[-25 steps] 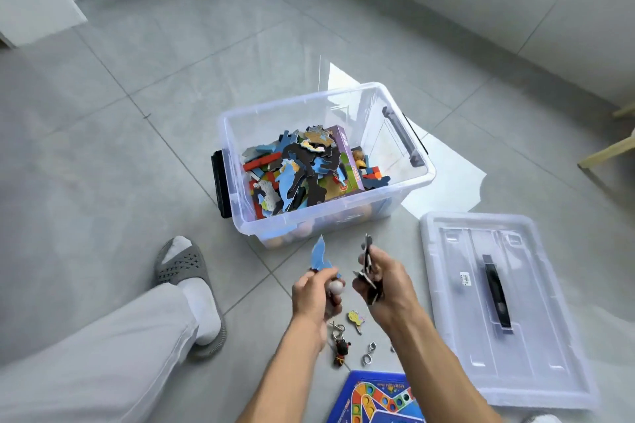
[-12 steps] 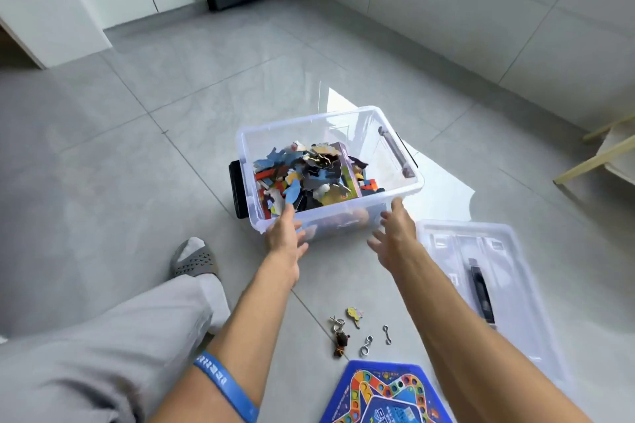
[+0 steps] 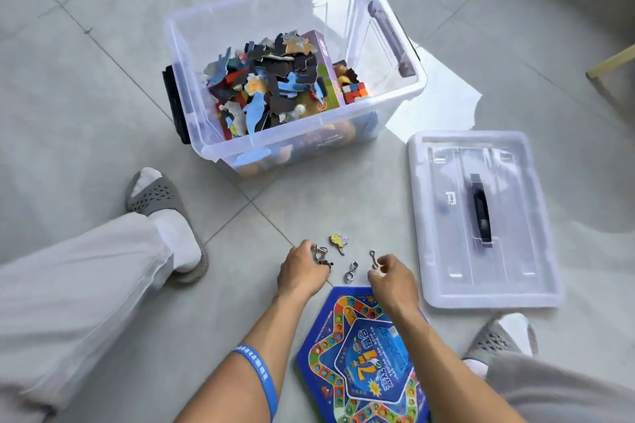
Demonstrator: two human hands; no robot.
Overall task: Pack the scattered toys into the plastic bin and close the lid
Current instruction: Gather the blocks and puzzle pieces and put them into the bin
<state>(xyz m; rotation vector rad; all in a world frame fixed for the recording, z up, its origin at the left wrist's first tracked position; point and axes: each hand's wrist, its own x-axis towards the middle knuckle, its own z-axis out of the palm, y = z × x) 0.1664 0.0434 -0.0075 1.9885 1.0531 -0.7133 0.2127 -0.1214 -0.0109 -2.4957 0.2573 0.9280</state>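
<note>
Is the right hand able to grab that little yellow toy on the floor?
Probably yes. The yellow toy lies bare on the floor, just ahead of the right hand, though its fingers already pinch a metal hook.

Beside my blue game board [image 3: 364,361], ringed with a rainbow track of coloured spots, lie silver metal puzzle links [image 3: 350,272]. Beyond it stands the clear bin [image 3: 192,45] with black latches, filled with blue, black and red pieces.
</note>
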